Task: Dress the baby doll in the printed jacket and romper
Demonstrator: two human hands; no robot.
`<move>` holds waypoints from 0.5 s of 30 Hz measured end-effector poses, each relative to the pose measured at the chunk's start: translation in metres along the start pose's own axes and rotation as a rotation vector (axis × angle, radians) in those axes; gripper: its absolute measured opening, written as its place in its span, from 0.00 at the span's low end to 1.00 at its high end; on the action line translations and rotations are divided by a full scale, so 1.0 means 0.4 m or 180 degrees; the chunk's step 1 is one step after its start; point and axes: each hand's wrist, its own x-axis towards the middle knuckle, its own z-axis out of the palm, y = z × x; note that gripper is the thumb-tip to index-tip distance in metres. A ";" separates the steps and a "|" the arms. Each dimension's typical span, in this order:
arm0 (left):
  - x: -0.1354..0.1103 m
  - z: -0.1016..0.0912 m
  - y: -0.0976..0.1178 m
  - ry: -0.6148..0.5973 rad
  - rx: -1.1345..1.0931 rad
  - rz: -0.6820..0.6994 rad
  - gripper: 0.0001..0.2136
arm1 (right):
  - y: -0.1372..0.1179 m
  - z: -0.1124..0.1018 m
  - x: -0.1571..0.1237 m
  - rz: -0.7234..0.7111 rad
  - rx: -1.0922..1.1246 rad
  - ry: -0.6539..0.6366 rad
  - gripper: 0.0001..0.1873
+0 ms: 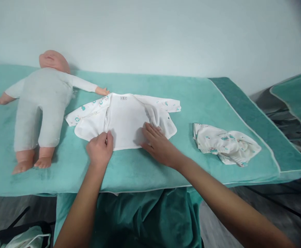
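On the green plush-covered table [145,172] lies a white cloth shirt [126,120] with printed sleeves, spread open. The left hand [99,148], fingers curled, seems to pinch its hem; the right hand [161,144], fingers extended, gripping nothing, should smooth lightly outward.

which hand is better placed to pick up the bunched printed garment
Probably the right hand: it lies open on the white shirt, on the side nearer the bunched printed garment. The left hand is farther away, its fingers curled at the shirt's lower edge.
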 end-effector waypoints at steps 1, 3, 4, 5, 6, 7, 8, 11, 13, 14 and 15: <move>0.001 0.001 0.000 -0.0010 -0.0019 -0.0012 0.21 | 0.005 -0.003 0.025 0.0069 0.0155 0.0055 0.34; 0.004 0.002 0.001 -0.0032 -0.0054 -0.0039 0.21 | 0.012 -0.004 0.102 0.0125 0.0440 0.0140 0.32; 0.006 0.001 0.002 -0.0038 -0.0068 -0.0053 0.21 | 0.016 -0.001 0.151 0.0156 0.0537 0.0186 0.32; 0.007 0.001 0.002 -0.0041 -0.0082 -0.0065 0.21 | 0.022 0.001 0.203 0.0295 0.0505 0.0240 0.34; 0.008 0.001 0.002 -0.0043 -0.0098 -0.0067 0.21 | 0.031 0.005 0.257 0.0539 0.0400 0.0403 0.35; 0.008 0.000 0.002 -0.0046 -0.0111 -0.0068 0.21 | 0.041 0.008 0.308 0.0762 0.0338 0.0637 0.34; 0.009 0.000 0.002 -0.0046 -0.0121 -0.0069 0.21 | 0.052 0.011 0.353 0.0903 0.0317 0.0861 0.33; 0.008 0.000 0.002 -0.0041 -0.0134 -0.0055 0.21 | 0.075 0.026 0.431 0.1087 0.0121 0.1423 0.28; 0.009 0.000 0.003 -0.0044 -0.0139 -0.0053 0.21 | 0.072 0.036 0.435 0.0994 -0.0073 0.1524 0.23; 0.009 0.000 0.004 -0.0047 -0.0144 -0.0055 0.21 | 0.067 0.039 0.426 0.0880 -0.0156 0.1499 0.22; 0.010 0.000 0.004 -0.0051 -0.0146 -0.0057 0.21 | 0.061 0.040 0.413 0.0724 -0.0202 0.1442 0.20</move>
